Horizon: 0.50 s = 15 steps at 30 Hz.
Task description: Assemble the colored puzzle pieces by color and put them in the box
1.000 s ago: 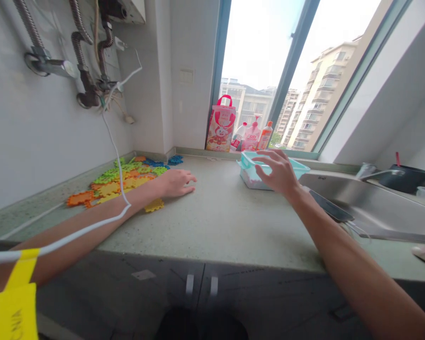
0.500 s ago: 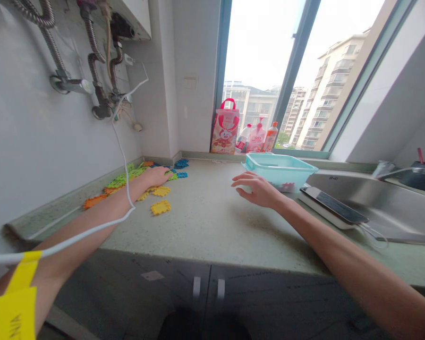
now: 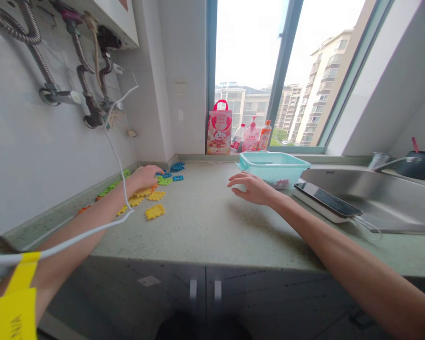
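Foam puzzle pieces: yellow, green, orange and blue, scattered flat on the countertop along the left wall, up to the corner under the window. One yellow piece lies apart, nearer the counter's front edge.

Left hand: palm down on the far end of the scatter, fingers loosely curved over green and blue pieces. We cannot tell whether it has pinched one; the fingertips are hidden behind the knuckles.

Right hand: spread, fingers relaxed, holding nothing. It is low over bare counter, just beside the teal tub.

A white cable hangs from the wall fittings and drapes over the left forearm. A phone lies on the sink rim, right of the tub.

Judgement: the pieces are thin and flat, so we think sliding them together under a flat palm beats picking at the edges. The free hand can steady the tub. The cable could drag pieces or snag the arm, so sweeps should stay short.
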Each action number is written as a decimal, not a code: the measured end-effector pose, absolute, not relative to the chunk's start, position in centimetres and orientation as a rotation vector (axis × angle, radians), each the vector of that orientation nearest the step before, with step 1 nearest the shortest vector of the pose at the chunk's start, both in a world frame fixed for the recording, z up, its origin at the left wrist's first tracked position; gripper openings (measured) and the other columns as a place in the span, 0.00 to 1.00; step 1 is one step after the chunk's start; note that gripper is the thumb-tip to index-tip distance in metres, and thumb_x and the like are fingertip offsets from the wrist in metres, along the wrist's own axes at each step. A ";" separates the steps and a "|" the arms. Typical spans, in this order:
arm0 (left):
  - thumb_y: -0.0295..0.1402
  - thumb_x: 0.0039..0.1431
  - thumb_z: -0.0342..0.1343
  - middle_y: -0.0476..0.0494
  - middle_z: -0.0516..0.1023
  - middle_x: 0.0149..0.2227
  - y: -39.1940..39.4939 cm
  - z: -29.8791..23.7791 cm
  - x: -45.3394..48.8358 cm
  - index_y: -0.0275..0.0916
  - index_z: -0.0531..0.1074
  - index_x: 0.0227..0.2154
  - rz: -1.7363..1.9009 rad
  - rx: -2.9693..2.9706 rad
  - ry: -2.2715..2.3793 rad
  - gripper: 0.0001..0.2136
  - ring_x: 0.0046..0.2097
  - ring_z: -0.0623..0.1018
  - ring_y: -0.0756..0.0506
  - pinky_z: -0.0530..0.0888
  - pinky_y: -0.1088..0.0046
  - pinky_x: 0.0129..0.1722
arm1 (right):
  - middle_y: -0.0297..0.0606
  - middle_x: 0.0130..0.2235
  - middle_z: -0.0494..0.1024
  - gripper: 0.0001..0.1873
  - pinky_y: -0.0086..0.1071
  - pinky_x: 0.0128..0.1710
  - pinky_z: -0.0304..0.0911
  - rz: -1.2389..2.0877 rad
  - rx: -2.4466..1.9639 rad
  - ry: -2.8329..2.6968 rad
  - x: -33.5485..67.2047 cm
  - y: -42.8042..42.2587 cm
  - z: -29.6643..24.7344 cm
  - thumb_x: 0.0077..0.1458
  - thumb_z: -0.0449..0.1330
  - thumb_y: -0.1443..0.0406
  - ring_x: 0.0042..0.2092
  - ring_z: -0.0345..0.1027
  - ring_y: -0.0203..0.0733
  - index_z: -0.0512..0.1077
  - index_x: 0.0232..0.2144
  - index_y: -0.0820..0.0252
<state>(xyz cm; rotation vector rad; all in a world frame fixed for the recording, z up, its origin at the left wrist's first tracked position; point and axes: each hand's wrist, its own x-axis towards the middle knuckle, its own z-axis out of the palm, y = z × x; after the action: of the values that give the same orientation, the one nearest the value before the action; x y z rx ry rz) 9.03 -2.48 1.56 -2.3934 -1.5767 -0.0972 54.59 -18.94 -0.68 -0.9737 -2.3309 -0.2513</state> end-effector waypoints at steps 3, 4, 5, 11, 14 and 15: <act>0.37 0.55 0.52 0.45 0.80 0.61 -3.0 1.5 10.2 0.45 0.84 0.51 -0.166 -2.551 -1.419 0.23 0.61 0.79 0.40 0.71 0.71 0.63 | 0.43 0.52 0.83 0.11 0.49 0.59 0.71 -0.243 -0.991 -2.326 54.7 -19.0 -0.7 0.64 0.62 0.66 0.53 0.78 0.50 0.83 0.45 0.53; 0.38 0.55 0.53 0.45 0.82 0.59 -3.2 1.5 10.5 0.45 0.86 0.49 -0.180 -2.574 -1.423 0.22 0.58 0.81 0.40 0.73 0.72 0.60 | 0.43 0.52 0.83 0.11 0.48 0.59 0.71 -0.240 -1.000 -2.321 54.7 -19.0 -0.6 0.64 0.62 0.66 0.53 0.78 0.50 0.83 0.45 0.53; 0.40 0.55 0.53 0.45 0.84 0.55 -3.4 1.6 10.7 0.45 0.86 0.46 -0.193 -2.583 -1.449 0.21 0.54 0.82 0.39 0.75 0.71 0.56 | 0.43 0.52 0.83 0.11 0.48 0.59 0.71 -0.237 -1.009 -2.315 54.8 -19.0 -0.6 0.63 0.62 0.66 0.53 0.78 0.50 0.83 0.45 0.53; 0.47 0.61 0.50 0.44 0.86 0.31 -4.0 2.4 10.6 0.43 0.86 0.32 -0.265 -2.434 -1.637 0.20 0.38 0.83 0.39 0.76 0.68 0.42 | 0.42 0.53 0.83 0.11 0.46 0.60 0.70 -0.188 -1.026 -2.301 54.9 -18.8 -0.7 0.63 0.63 0.67 0.53 0.78 0.49 0.83 0.45 0.53; 0.43 0.64 0.47 0.43 0.87 0.41 -3.7 2.6 9.7 0.44 0.85 0.39 -0.497 -2.224 -1.663 0.20 0.46 0.83 0.38 0.76 0.67 0.49 | 0.42 0.52 0.83 0.13 0.44 0.59 0.70 -0.113 -1.033 -2.295 54.4 -18.4 -1.6 0.62 0.63 0.68 0.53 0.78 0.48 0.82 0.48 0.54; 0.42 0.64 0.46 0.44 0.87 0.45 -3.5 2.7 9.3 0.43 0.85 0.42 -0.582 -2.167 -1.673 0.20 0.48 0.83 0.38 0.75 0.66 0.52 | 0.43 0.53 0.83 0.15 0.44 0.59 0.70 -0.081 -1.040 -2.300 54.1 -18.2 -2.0 0.62 0.63 0.68 0.53 0.78 0.48 0.82 0.50 0.55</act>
<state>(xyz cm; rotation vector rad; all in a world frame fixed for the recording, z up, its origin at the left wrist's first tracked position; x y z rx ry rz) 9.32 -3.53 2.73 -2.1675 -1.6734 -0.5816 54.12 -18.23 -2.03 -1.0401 -2.2998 -0.0813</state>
